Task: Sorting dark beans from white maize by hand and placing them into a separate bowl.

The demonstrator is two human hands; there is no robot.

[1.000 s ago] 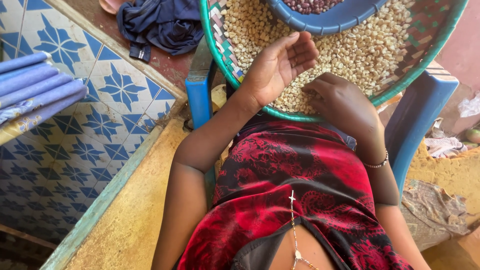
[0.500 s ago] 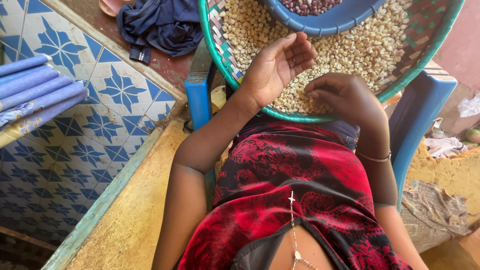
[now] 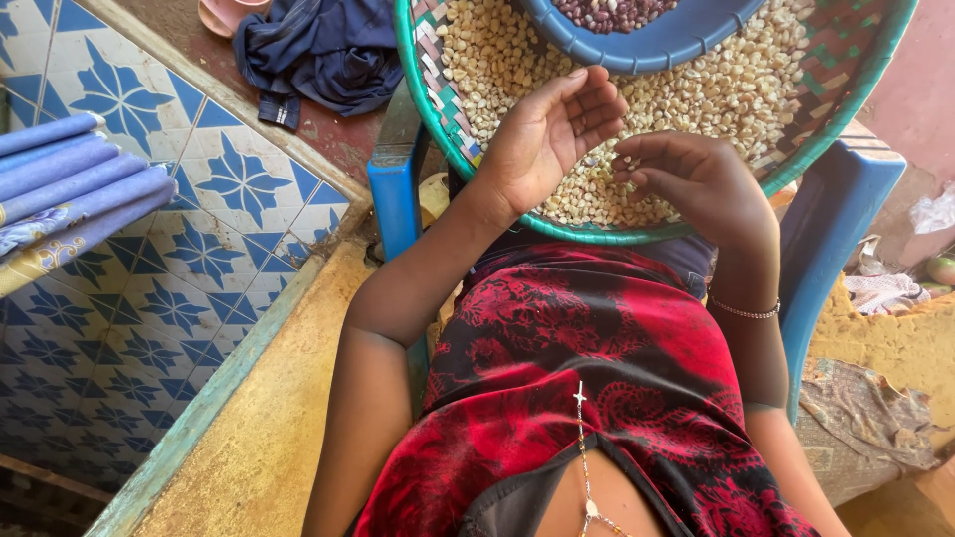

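Now the left hand [image 3: 545,139] is held palm-up and cupped open over the pale dried maize kernels [image 3: 716,94] heaped in the round green-rimmed woven tray [image 3: 423,94], much as it was half a second ago. The right hand [image 3: 696,179] has been brought closer to it, its fingertips [image 3: 625,167] pinched together, perhaps on a kernel, though this cannot be made out. A blue plastic bowl of dark beans [image 3: 637,35] rests on the maize.

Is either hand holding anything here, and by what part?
Cannot be told: left hand lies palm-up, cupped, over the kernels; right hand pinches its fingertips, contents too small.
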